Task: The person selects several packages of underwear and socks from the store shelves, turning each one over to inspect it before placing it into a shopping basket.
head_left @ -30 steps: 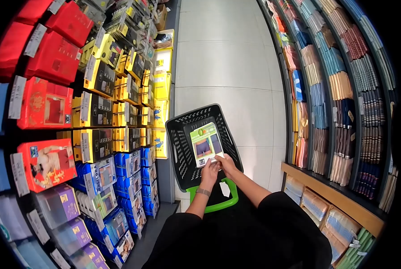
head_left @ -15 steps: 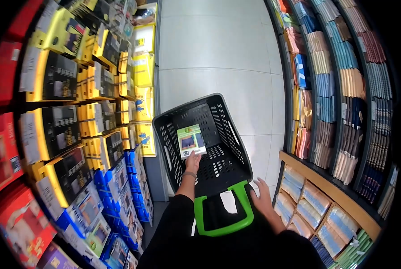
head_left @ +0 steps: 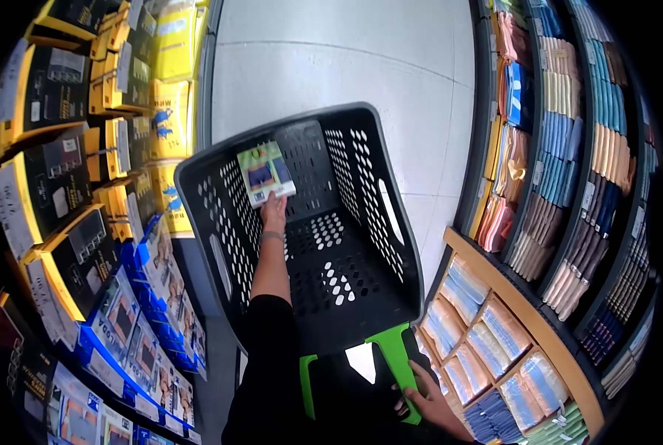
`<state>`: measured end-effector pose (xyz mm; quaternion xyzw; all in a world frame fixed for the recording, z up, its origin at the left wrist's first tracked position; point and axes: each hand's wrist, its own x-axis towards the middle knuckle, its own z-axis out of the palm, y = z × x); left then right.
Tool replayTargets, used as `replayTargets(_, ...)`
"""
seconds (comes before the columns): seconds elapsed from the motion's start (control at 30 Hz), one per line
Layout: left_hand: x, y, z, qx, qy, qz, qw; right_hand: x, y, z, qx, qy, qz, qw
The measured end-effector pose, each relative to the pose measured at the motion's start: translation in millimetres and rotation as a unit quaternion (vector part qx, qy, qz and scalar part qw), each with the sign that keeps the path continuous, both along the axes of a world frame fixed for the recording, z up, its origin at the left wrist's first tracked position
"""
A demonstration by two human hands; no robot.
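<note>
My left hand [head_left: 273,215] reaches into a black plastic basket [head_left: 361,308] with perforated walls, its fingers on the lower edge of a green and white box [head_left: 265,173] with pictures of dark shorts on it. The box is tilted against the basket's far left side. At the lower right, my right hand [head_left: 422,393] is curled round the right side of the green handle [head_left: 394,360] at the basket's near edge. The middle of the handle is hidden by a dark sleeve and shadow.
Shelves of yellow-black boxes [head_left: 57,178] and blue packages [head_left: 164,282] line the left. Folded cloths [head_left: 546,141] stand in racks on the right, above a wooden cubby unit [head_left: 509,308] of wrapped items. Grey floor tiles [head_left: 331,81] lie beyond the basket.
The basket appears larger and nearer. My left hand and the box have moved to the far left part of the basket. My right hand, earlier beside the handle, is now on it.
</note>
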<state>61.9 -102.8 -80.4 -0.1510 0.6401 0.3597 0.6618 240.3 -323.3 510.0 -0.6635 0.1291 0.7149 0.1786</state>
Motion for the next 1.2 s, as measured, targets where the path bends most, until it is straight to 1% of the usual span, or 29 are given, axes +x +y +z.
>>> replayTargets(0.1,2,15,-13,0.001,0.001,-0.01,1.0,3,6,0,-0.019,0.009,-0.009,1.0)
replayTargets(0.17,7,30,-15,-0.025,0.02,-0.01,0.999,3,9,0,-0.023,0.006,-0.011,1.0)
replayTargets(0.23,1,30,-29,-0.036,0.033,-0.003,0.999,1,10,2,-0.044,0.001,-0.021,0.999)
replayTargets(0.3,-2,32,-36,-0.104,0.074,0.039,0.991,0,8,2,-0.045,0.0,-0.022,0.999)
replayTargets(0.37,-5,29,-33,-0.094,0.066,0.049,0.992,-1,7,2,-0.044,0.0,-0.022,0.999)
replayTargets(0.43,-7,25,-27,-0.059,-0.002,0.094,0.994,-2,5,1,-0.055,-0.006,-0.033,0.998)
replayTargets(0.5,-8,22,-22,-0.064,-0.002,0.1,0.993,-4,-1,1,-0.048,-0.009,-0.042,0.998)
replayTargets(0.57,-12,18,-17,-0.025,-0.039,0.101,0.994,-5,-5,1,-0.04,-0.012,-0.051,0.998)
replayTargets(0.63,-10,21,-6,-0.018,-0.034,0.088,0.995,-7,-7,1,-0.032,-0.017,-0.056,0.998)
replayTargets(0.7,-9,24,0,-0.029,0.015,0.069,0.997,-8,-12,-1,-0.019,-0.017,-0.064,0.998)
replayTargets(0.73,-13,24,1,0.023,-0.018,0.043,0.999,-8,-15,-1,-0.011,-0.017,-0.072,0.997)
replayTargets(0.8,-15,29,4,0.03,-0.027,0.045,0.998,-9,-21,-2,-0.001,-0.013,-0.079,0.997)
replayTargets(0.83,-19,29,-3,0.037,-0.036,0.048,0.997,-9,-23,-3,0.008,-0.01,-0.085,0.996)
replayTargets(0.9,-26,27,-6,0.059,-0.048,0.037,0.996,-9,-27,-3,0.02,-0.008,-0.071,0.997)
replayTargets(0.97,-30,27,14,0.073,-0.049,-0.034,0.996,-10,-33,-5,0.034,-0.011,-0.073,0.997)
replayTargets(1.0,-32,24,37,0.149,-0.081,-0.11,0.979,-11,-31,-2,0.035,-0.015,-0.086,0.996)
replayTargets(1.03,-21,25,79,0.142,-0.019,-0.173,0.974,-12,-25,3,0.031,-0.026,-0.105,0.994)
replayTargets(1.07,-38,7,55,0.189,-0.122,-0.182,0.957,-13,-22,7,0.028,-0.027,-0.129,0.991)
replayTargets(1.1,-38,-8,46,0.213,0.142,-0.46,0.85,-14,-20,10,0.025,-0.027,-0.151,0.988)
replayTargets(1.13,-26,-14,86,0.289,0.255,-0.552,0.739,-14,-21,10,0.021,-0.028,-0.144,0.989)
replayTargets(1.17,-25,-21,131,0.339,0.239,-0.616,0.67,-15,-20,11,0.028,-0.023,-0.152,0.988)
replayTargets(1.2,-27,-35,150,0.333,0.204,-0.653,0.649,-15,-21,9,0.027,-0.01,-0.175,0.984)
